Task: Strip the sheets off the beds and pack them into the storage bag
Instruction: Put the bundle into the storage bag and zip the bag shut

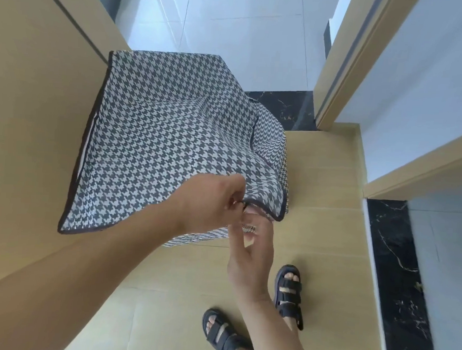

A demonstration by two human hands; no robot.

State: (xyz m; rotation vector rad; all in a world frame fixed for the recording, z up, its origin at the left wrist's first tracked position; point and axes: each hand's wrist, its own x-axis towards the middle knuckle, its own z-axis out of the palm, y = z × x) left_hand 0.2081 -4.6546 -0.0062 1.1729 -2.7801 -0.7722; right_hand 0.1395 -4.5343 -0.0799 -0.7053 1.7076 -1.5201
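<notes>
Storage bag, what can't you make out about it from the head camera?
Head: inside of the storage bag, covered by its lid flap.
Head: what the left hand pinches at the flap's edge, hidden by its fingers.
Head: right hand, pinching or only touching the bag, unclear.

Pale beige wood-look floor (321, 234) underfoot. Two black strappy sandals, one (224, 334) lower left, other (288, 294) just right. Black gold-veined marble threshold strip (399, 279) at right. Beige door frame (350, 55) upper right, glossy white floor tiles (233, 26) beyond. Beige flat panel (40, 95) left.
</notes>
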